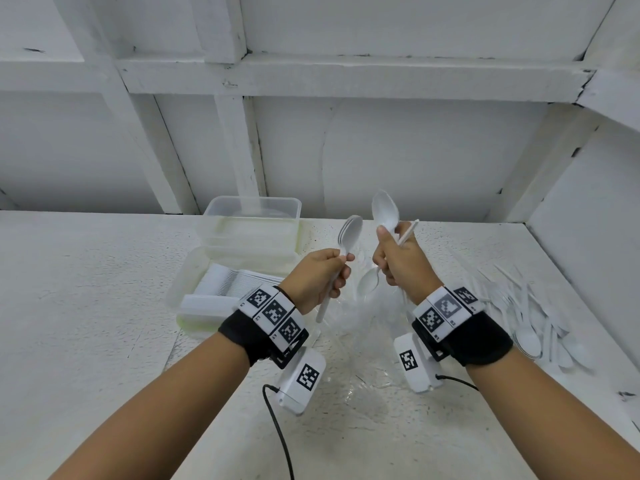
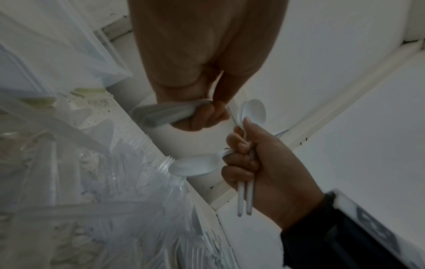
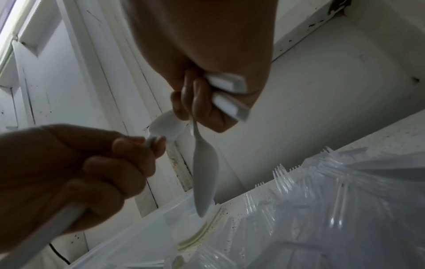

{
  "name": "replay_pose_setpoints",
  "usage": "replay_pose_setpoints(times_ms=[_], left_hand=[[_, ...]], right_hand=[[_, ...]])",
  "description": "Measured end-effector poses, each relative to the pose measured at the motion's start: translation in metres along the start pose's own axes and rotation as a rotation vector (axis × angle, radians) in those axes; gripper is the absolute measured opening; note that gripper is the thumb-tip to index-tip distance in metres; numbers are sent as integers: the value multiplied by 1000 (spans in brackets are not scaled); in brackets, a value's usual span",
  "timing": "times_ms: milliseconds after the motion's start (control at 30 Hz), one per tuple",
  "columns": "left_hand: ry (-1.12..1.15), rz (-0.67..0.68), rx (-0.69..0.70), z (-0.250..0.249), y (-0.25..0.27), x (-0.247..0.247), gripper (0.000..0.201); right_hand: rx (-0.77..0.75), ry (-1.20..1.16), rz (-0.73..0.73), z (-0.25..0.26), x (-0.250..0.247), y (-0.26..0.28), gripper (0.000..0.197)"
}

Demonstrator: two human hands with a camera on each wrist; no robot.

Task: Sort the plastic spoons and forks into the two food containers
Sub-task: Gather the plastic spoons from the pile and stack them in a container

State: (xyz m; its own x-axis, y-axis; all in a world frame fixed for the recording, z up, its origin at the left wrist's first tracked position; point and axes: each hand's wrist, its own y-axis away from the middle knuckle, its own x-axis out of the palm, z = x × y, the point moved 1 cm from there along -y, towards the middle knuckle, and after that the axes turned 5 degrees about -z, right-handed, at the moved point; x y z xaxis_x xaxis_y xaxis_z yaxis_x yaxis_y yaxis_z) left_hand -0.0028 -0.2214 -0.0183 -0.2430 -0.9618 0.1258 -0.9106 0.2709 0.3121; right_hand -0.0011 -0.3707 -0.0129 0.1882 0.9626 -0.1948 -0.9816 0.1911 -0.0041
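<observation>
Both hands are raised above the tabletop [image 1: 86, 306], the left hand [image 1: 320, 277] gripping nested spoons [image 1: 349, 233] and the right hand [image 1: 401, 261] clutching mixed-direction spoons [image 1: 384, 211], likely aligning them for the containers [image 1: 252, 216] near the far edge.

Spoons [image 1: 350, 233] in both hands — plain white plastic. Loose cutlery pile [image 1: 540, 323] at right: white too. Food containers [image 1: 256, 216] clear, faint yellow-green tint at base. Tabletop [image 1: 86, 289] white, finely speckled. Wristbands [image 1: 485, 337] black; tags [image 1: 273, 311] black-and-white squares. Wall [image 1: 415, 150] white, dark chips. Cable [image 1: 277, 427] black.
</observation>
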Motion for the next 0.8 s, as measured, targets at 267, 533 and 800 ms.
replay_pose_setpoints(times_ms=[267, 533, 800], left_hand=[[27, -153, 115, -4, -8, 3, 26], [-83, -304, 240, -5, -14, -6, 12], [41, -395, 211, -9, -19, -23, 18]], right_hand=[[92, 33, 316, -4, 5, 12, 35], [89, 195, 384, -5, 9, 16, 38], [-81, 546, 280, -9, -6, 10, 41]])
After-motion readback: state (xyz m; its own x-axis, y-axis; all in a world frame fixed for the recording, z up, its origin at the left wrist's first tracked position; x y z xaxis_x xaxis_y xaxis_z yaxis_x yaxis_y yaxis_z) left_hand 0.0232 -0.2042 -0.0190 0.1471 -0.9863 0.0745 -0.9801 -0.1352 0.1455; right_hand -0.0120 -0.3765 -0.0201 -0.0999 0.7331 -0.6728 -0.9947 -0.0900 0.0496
